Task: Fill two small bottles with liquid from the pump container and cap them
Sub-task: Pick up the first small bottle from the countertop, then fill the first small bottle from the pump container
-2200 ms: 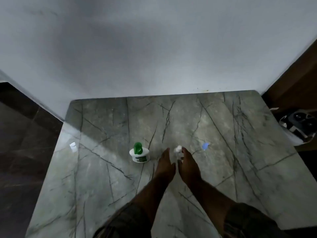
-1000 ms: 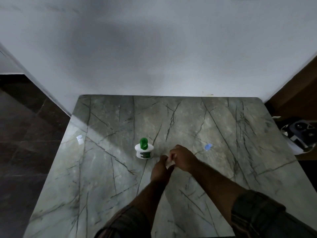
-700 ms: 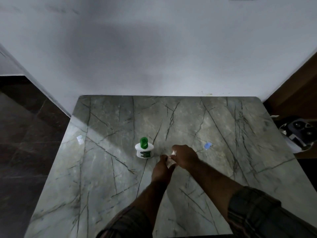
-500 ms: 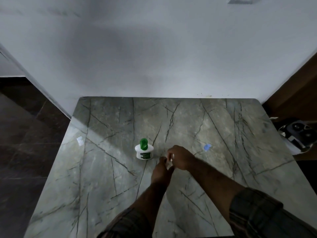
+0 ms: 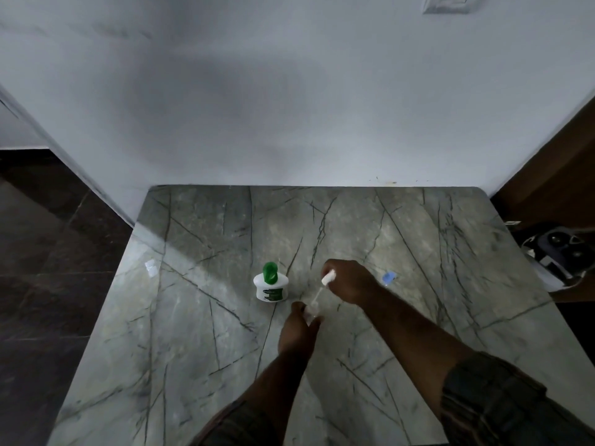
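— What lies to your left?
— Open marble table runs in from its left edge to the pump container, which stands upright near the middle, well away from every edge.
— And your hands?
— Just right of it and nearer me, my left hand curls round a small clear bottle. My right hand, farther and to the right, pinches the white cap; its thin tube slants down to the bottle's mouth.
— Beyond that?
— A small blue thing, too blurred to name, then open marble out to the right edge.
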Action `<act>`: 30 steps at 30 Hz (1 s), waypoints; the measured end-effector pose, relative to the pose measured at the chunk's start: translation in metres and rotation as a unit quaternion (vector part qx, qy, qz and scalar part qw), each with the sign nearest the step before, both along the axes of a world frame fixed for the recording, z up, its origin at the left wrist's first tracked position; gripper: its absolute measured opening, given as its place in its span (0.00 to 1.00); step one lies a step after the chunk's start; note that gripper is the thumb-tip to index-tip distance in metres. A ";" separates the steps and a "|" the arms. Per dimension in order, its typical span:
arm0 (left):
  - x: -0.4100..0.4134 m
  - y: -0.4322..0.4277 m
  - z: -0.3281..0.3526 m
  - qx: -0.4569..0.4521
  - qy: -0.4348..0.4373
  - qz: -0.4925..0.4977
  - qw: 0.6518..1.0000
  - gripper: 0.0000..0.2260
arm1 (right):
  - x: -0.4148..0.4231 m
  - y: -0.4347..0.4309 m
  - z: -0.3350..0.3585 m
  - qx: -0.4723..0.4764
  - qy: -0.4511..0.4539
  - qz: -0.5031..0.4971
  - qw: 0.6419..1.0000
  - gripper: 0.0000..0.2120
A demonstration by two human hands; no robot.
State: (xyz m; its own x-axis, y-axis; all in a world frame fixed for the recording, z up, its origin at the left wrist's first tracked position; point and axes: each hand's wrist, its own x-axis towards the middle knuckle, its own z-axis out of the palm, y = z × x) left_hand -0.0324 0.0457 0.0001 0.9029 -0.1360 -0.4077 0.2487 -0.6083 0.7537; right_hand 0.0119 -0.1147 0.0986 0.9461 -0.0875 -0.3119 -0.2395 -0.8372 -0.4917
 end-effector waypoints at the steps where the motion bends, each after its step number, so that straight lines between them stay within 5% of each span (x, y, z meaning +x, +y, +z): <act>1: -0.001 0.002 0.000 -0.004 -0.002 0.007 1.000 0.13 | -0.001 -0.007 0.000 0.038 0.001 -0.044 0.998 0.04; 3: -0.002 0.009 0.000 -0.015 -0.001 0.019 1.000 0.15 | -0.007 -0.016 -0.008 0.153 -0.010 -0.180 0.972 0.04; 5: -0.004 0.014 0.000 -0.019 -0.002 0.028 0.999 0.17 | -0.019 -0.017 -0.024 0.267 -0.021 -0.322 0.908 0.08; 8: -0.009 0.019 0.001 -0.021 -0.002 0.039 0.999 0.18 | -0.045 -0.009 -0.064 0.307 0.028 -0.426 0.851 0.09; 17: -0.023 0.043 -0.002 -0.037 0.005 0.077 0.996 0.12 | -0.078 0.000 -0.094 0.050 0.021 -0.414 0.909 0.14; 26: -0.023 0.067 -0.001 -0.046 -0.010 0.126 0.991 0.14 | -0.068 0.020 -0.085 0.083 -0.072 -0.457 0.882 0.18; 30: -0.015 0.072 0.012 -0.069 -0.032 0.153 0.985 0.14 | -0.051 0.054 -0.068 0.145 -0.141 -0.349 0.915 0.13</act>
State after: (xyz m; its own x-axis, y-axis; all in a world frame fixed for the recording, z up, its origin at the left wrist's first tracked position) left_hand -0.0472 0.1177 0.0122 0.9334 0.0959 -0.3458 0.3541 -0.4024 0.8442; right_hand -0.0391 -0.0607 0.0308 0.7374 -0.6536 -0.1707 -0.4964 -0.3529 -0.7931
